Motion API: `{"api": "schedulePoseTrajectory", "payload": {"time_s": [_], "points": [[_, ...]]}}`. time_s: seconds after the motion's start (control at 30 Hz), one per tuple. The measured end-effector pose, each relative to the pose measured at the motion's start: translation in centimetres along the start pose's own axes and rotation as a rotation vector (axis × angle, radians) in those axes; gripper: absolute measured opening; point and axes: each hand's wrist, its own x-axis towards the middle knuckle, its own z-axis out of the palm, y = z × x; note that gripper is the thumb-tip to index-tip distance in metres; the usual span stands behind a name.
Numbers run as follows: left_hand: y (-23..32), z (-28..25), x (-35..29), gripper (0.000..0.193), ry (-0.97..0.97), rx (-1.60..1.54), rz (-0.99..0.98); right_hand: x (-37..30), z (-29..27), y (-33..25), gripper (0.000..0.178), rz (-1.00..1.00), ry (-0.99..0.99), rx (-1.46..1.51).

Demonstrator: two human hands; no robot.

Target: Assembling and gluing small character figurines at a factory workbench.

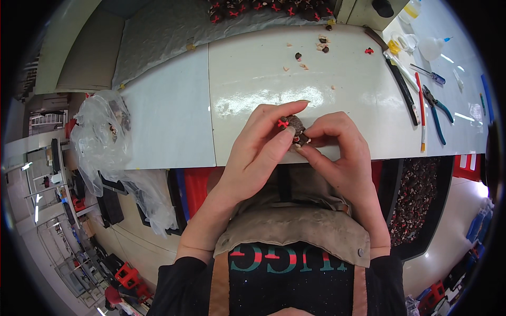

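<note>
Near the front edge of the worktable, my two hands meet around a small dark brown figurine (pixel 296 124) with a red bow-like piece on its side. My left hand (pixel 258 150) is closed around it from the left, thumb pressed on its front. On the other side, my right hand (pixel 340 142) pinches at its lower right part with thumb and fingertips. Pale bits show at the figurine's lower end; whether my right fingertips hold a separate small part is hidden.
At the back, several dark figurines with red bows (pixel 269 7) rest on a grey sheet (pixel 158 39). Small dark pieces (pixel 325 49) and pale scraps lie nearby. Pliers (pixel 436 113), a screwdriver (pixel 428 73) and a red brush (pixel 420 110) lie right. A plastic bag (pixel 100 131) hangs left.
</note>
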Motion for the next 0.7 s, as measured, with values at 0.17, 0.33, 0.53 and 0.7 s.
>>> {"api": "schedulePoseTrajectory", "payload": {"time_s": [0.17,0.33,0.53,0.7], "points": [[-0.26,0.57,-0.42,0.039,0.027,-0.094,-0.002,-0.11,0.04,0.02,0.023,0.008,0.027,0.029],[-0.18,0.77,-0.32,0.042,-0.004,-0.133,0.04,-0.24,0.03,0.31,0.022,-0.006,0.04,0.021],[-0.01,0.48,-0.28,0.038,-0.032,-0.255,0.031,-0.45,-0.02,0.66,0.029,-0.021,0.028,0.011],[-0.49,-0.01,-0.17,0.037,-0.036,-0.29,-0.01,-0.47,-0.06,0.76,0.037,0.003,0.014,0.021]]}}
